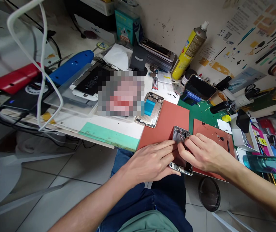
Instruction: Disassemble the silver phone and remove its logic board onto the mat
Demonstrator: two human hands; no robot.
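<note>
An opened phone housing (pixel 179 162) with bare inner parts lies tilted at the edge of a reddish-brown mat. My left hand (pixel 152 161) grips its left side, fingers over the top and thumb by the lower end. Over the upper right of the housing, my right hand (pixel 200 151) is closed in a pinch; whatever is between its fingertips is hidden. A ridged, greyish strip (pixel 182 136) shows beside those fingertips, and I cannot tell if they hold it. Farther back rests another opened phone shell (pixel 153 111) with a blue patch inside.
A second reddish mat (pixel 215 129) carries small parts at the right. Behind stand a yellow spray can (pixel 188 51) and a dark-screened phone (pixel 200 87) on a blue stand. Left are a blue-handled tool (pixel 72 66), a phone screen (pixel 91 79) and looping white cables (pixel 43 64).
</note>
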